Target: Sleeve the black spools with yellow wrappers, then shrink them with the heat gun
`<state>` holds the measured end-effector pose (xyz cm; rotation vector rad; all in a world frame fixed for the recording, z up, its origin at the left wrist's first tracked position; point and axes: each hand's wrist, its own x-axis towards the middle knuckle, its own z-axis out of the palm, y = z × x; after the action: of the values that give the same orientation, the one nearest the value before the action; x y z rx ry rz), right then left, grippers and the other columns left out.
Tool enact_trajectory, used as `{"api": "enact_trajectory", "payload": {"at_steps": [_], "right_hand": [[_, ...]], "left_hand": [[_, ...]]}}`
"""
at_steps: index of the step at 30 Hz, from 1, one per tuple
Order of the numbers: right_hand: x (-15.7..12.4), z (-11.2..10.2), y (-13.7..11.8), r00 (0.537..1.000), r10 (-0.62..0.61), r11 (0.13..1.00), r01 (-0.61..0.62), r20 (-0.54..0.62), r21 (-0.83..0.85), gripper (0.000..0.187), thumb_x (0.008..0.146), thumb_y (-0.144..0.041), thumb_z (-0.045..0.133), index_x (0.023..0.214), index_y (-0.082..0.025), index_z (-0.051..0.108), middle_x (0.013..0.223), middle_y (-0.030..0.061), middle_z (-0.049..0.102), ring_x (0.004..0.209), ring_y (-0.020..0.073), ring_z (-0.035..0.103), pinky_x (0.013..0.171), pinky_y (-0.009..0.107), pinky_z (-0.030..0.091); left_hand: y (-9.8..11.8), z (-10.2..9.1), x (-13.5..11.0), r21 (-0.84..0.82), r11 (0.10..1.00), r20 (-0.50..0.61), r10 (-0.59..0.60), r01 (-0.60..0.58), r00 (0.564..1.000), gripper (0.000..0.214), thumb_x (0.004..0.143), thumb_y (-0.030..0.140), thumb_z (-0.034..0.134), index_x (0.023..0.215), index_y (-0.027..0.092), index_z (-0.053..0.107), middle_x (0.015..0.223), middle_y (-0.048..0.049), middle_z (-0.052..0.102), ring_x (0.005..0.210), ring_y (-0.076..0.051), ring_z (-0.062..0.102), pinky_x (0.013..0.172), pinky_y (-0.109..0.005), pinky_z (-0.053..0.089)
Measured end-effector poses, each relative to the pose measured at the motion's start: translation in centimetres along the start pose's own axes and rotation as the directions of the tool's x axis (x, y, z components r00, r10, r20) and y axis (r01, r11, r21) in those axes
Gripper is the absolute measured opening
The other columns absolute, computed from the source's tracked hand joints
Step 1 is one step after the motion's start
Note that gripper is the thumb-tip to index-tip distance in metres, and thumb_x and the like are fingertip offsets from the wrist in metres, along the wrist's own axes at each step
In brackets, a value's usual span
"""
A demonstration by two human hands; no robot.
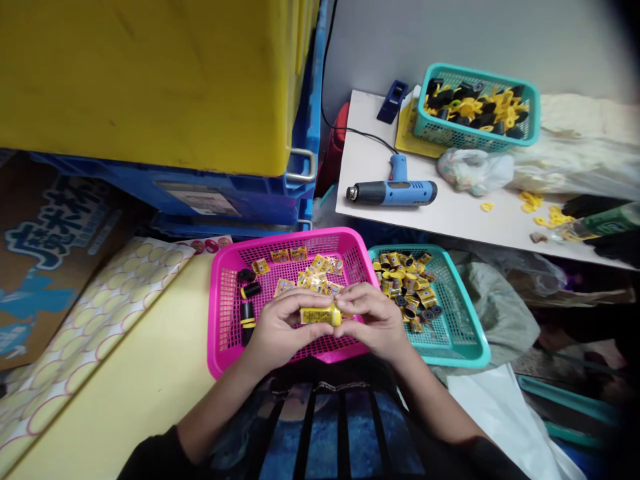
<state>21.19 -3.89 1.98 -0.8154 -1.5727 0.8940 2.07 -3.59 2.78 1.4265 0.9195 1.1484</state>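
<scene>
Over the pink basket (219,267), both hands meet on one small item, a yellow printed sleeve (315,315) with a yellow cap-like piece at its right end. My left hand (280,327) is closed round the sleeve's left part, thumb below and fingers above. My right hand (373,317) pinches the right end between thumb and fingers; part of the item is hidden there. Beneath them in the basket lie flat yellow printed sleeves (315,275). Several black cylinders with yellow rings (247,312) lie along the basket's left side.
A teal basket (473,320) at right holds sleeved yellow-and-black pieces (407,283). On the white table (380,143) rest a blue heat gun (395,192), a teal basket of loose parts (475,140) and a bottle (605,223). Stacked crates (240,187) stand at left, beside a cardboard box (60,247).
</scene>
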Motion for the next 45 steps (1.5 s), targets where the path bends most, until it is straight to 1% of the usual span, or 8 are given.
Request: {"api": "enact_trajectory", "payload": {"at_steps": [8,13,17,19,24,30,39,45], "right_hand": [[-1.4,-4.1,-2.0,0.991,0.123,0.957,-0.104,0.057,-0.27,0.025,0.077,-0.025,0.075,0.101,-0.027,0.066,0.091,0.0042,0.066,0.084,0.0182,0.064,0.071,0.032,0.054],[-1.6,-10.9,-2.6,0.969,0.228,0.552,-0.209,-0.095,-0.808,0.041,0.077,-0.048,0.069,0.107,-0.021,0.065,0.099,0.013,0.066,0.093,0.0298,0.061,0.08,0.047,0.049],[2.5,-6.5,0.4,0.926,0.377,0.483,-0.171,0.028,-0.859,0.033,0.09,-0.045,0.053,0.105,-0.02,0.068,0.102,0.0129,0.069,0.094,0.0267,0.063,0.082,0.041,0.05],[5.3,-1.8,3.2,0.8,0.57,0.477,-0.137,0.187,-0.868,0.027,0.095,-0.032,0.046,0.098,-0.021,0.07,0.095,0.0101,0.071,0.088,0.0227,0.066,0.079,0.035,0.05],[7.8,5.1,9.5,0.619,0.651,0.512,0.07,0.44,-0.856,0.02,0.087,-0.021,0.057,0.103,-0.021,0.07,0.109,0.0119,0.067,0.105,0.0245,0.061,0.089,0.033,0.046],[4.1,2.5,10.1,0.56,0.705,0.483,0.068,0.434,-0.873,0.081,0.063,-0.018,0.08,0.137,-0.016,0.046,0.126,0.0182,0.052,0.115,0.0308,0.052,0.096,0.042,0.042],[4.6,2.4,11.2,0.623,0.721,0.519,-0.196,0.303,-0.832,0.009,0.082,-0.018,0.061,0.083,-0.014,0.07,0.091,0.01,0.067,0.084,0.0191,0.06,0.078,0.029,0.043],[5.8,0.3,9.9,0.615,0.747,0.566,-0.39,0.252,-0.727,0.031,0.089,-0.035,0.049,0.082,-0.017,0.073,0.071,0.0021,0.068,0.065,0.0155,0.059,0.065,0.027,0.041]], "left_hand": [[0.4,2.7,0.4,-0.141,0.926,0.232,-0.314,0.351,0.921,0.047,0.074,0.027,0.075,0.119,0.022,0.063,0.12,-0.0101,0.067,0.102,-0.022,0.067,0.085,-0.035,0.057],[-0.7,0.4,0.7,0.219,0.895,0.227,-0.434,0.389,0.872,0.052,0.08,0.034,0.068,0.13,0.027,0.056,0.139,-0.009,0.054,0.123,-0.026,0.055,0.1,-0.043,0.048],[-3.1,-3.5,0.6,0.378,0.802,0.022,-0.506,0.462,0.862,0.037,0.087,0.035,0.057,0.122,0.023,0.061,0.118,-0.009,0.068,0.105,-0.023,0.065,0.093,-0.041,0.051],[-3.8,-4.7,0.7,0.478,0.772,-0.031,-0.462,0.419,0.886,0.037,0.089,0.035,0.054,0.123,0.021,0.06,0.12,-0.0098,0.068,0.109,-0.024,0.064,0.097,-0.042,0.048],[-5.6,-4.7,-0.7,0.736,0.651,0.192,-0.459,0.182,0.867,0.04,0.091,0.028,0.048,0.128,0.021,0.058,0.145,-0.0103,0.049,0.138,-0.029,0.037,0.112,-0.05,0.029],[-7.2,-3.1,-2.3,0.783,0.612,0.337,-0.564,0.108,0.754,0.028,0.089,0.023,0.049,0.103,0.02,0.073,0.136,-0.0126,0.056,0.132,-0.033,0.042,0.107,-0.051,0.035],[-7.1,-3.1,-2.4,0.773,0.63,0.369,-0.546,0.078,0.752,0.025,0.087,0.02,0.052,0.1,0.017,0.073,0.141,-0.0147,0.051,0.133,-0.035,0.039,0.108,-0.05,0.034],[-6.3,-4.7,-1.0,0.604,0.77,0.181,-0.386,0.208,0.905,0.025,0.089,0.025,0.05,0.08,0.02,0.073,0.093,-0.0081,0.072,0.098,-0.025,0.063,0.095,-0.041,0.045]]}}
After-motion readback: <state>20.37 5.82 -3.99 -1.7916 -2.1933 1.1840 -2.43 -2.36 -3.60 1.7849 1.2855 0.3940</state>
